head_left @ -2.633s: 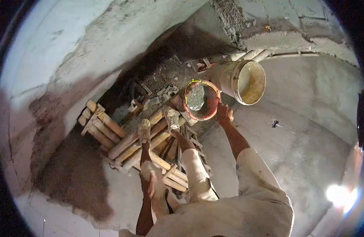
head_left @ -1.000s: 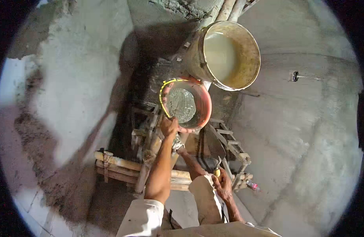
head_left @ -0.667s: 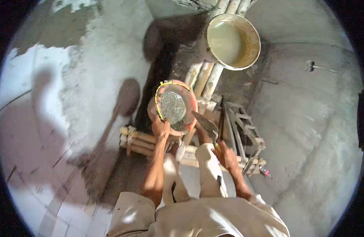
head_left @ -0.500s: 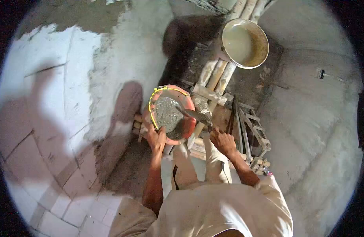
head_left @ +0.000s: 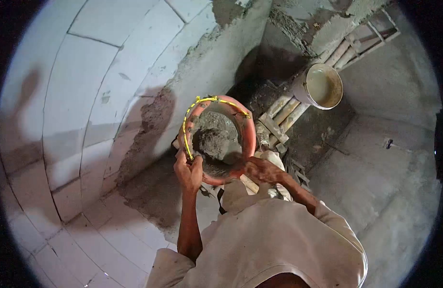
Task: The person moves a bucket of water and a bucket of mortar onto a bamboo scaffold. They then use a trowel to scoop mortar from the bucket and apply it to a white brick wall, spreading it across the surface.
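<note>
An orange bucket with grey wet mortar inside is tilted in front of my body. A yellow rope handle lies along its left and far rim. My left hand is closed on the near left rim, by the end of the rope. At the near right rim is my right hand, its fingers curled in a fist round the handle end of a trowel. The trowel's blade cannot be made out clearly against the dark inside of the bucket.
Beyond the bucket, a pail of cloudy water stands on wooden poles. A wall of pale blocks, partly coated with mortar, rises at the left. A grey plastered wall stands at the right.
My view has swung to the left. The bucket is raised closer and tilted. My right hand has come in from beside the bucket to its rim; the trowel blade that showed over the mortar is now obscured.
</note>
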Demonstrator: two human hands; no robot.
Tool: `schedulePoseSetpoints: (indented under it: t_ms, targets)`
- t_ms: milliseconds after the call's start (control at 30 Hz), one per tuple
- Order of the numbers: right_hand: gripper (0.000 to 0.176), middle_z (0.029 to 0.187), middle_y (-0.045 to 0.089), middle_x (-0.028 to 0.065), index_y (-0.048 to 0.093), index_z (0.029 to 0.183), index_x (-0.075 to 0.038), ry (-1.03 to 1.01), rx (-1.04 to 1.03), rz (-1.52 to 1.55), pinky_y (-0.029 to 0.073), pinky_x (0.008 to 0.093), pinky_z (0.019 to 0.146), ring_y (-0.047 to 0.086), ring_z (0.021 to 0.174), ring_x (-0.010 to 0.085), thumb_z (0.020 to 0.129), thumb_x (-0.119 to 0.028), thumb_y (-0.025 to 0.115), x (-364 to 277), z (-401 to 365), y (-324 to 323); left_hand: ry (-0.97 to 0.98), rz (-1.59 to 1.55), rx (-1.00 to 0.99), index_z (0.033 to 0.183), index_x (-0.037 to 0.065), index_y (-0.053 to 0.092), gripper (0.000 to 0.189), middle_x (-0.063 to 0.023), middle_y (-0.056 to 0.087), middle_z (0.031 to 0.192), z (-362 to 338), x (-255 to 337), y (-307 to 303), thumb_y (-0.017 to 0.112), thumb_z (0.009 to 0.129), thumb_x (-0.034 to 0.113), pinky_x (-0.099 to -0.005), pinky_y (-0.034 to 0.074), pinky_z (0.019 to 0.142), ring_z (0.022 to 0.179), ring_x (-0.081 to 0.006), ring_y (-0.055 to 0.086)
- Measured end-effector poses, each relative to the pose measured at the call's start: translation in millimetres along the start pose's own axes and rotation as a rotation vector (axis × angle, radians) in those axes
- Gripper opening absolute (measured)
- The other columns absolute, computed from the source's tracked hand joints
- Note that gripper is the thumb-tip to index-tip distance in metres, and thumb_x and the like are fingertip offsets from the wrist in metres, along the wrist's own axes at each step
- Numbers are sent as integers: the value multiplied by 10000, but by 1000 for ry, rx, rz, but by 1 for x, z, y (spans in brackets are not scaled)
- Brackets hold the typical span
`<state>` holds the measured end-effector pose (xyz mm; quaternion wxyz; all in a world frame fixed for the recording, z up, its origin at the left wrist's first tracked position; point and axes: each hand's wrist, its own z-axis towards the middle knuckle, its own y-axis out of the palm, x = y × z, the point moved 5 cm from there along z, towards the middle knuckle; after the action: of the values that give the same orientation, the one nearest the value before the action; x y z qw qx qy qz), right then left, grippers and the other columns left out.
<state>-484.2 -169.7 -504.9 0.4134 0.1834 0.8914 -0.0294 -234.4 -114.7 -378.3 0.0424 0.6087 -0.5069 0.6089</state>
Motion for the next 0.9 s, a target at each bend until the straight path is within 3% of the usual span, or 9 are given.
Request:
schedulePoseSetpoints:
  t_ms: [100, 200, 267, 333, 367, 600, 633, 800, 900]
  targets:
    - [415, 1065, 588, 122, 496, 1249, -59, -114, 24, -65, 512, 363, 714, 604, 876, 226, 901, -257, 604, -21, -26, 2, -181, -115, -143, 871, -55, 515, 221, -62, 486, 721, -4, -25, -6, 612, 791, 126, -317, 396, 558, 592, -134, 435]
    - [289, 837, 609, 135, 551, 1114, -44, -358, 265, -277, 486, 389, 720, 604, 778, 273, 952, -282, 523, -47, -32, 2, 91, -16, 12, 848, -51, 518, 227, -58, 482, 690, -5, -24, -9, 613, 774, 141, -315, 393, 541, 561, -144, 436]
    - [343, 829, 619, 143, 550, 1111, -35, -245, 178, -381, 484, 381, 753, 612, 803, 273, 952, -338, 528, -34, -31, 10, -98, -246, -123, 845, -41, 519, 227, -51, 462, 670, -19, -21, -11, 602, 767, 155, -323, 406, 557, 578, -147, 451]
    - [387, 826, 614, 140, 549, 1117, -36, -288, 251, -251, 479, 385, 722, 597, 777, 251, 949, -383, 525, -36, -38, 19, -127, -242, -63, 868, -33, 526, 237, -49, 456, 674, -24, -9, -18, 597, 758, 165, -328, 416, 590, 600, -150, 462]
    - [407, 821, 609, 131, 550, 1114, -37, -294, 286, -194, 474, 386, 704, 585, 758, 238, 947, -407, 525, -42, -45, 27, -320, -379, -122, 868, -18, 522, 225, -36, 434, 690, -34, 3, -21, 593, 751, 161, -314, 410, 622, 602, -151, 444]
    - [410, 811, 560, 26, 525, 1092, -34, -116, 176, 332, 485, 278, 652, 568, 759, 134, 982, -426, 481, -58, -69, 73, -317, -453, -34, 784, 49, 453, 155, -5, 350, 675, -35, -86, -25, 589, 765, 121, -289, 377, 608, 564, -143, 382]
    - [373, 731, 496, 4, 502, 994, -56, -89, 191, 328, 456, 273, 565, 507, 625, 108, 987, -427, 466, -57, -67, 77, -384, -376, -111, 970, 2, 510, 259, -54, 475, 770, -44, -63, -34, 595, 770, 143, -307, 381, 739, 756, -173, 504]
    - [383, 718, 499, 7, 490, 963, -79, -298, 171, 784, 428, 282, 489, 490, 556, 123, 989, -453, 413, -64, -38, 74, -285, -354, 103, 955, 8, 498, 248, -40, 416, 746, -46, -56, -41, 589, 768, 144, -325, 352, 701, 706, -173, 443]
    - [413, 806, 544, 39, 510, 1109, -65, -359, 430, 872, 442, 271, 527, 511, 575, 130, 992, -446, 403, -89, -38, 17, -369, -320, 109, 931, 12, 507, 221, -32, 423, 786, -37, -89, -42, 582, 757, 125, -328, 366, 680, 700, -173, 432]
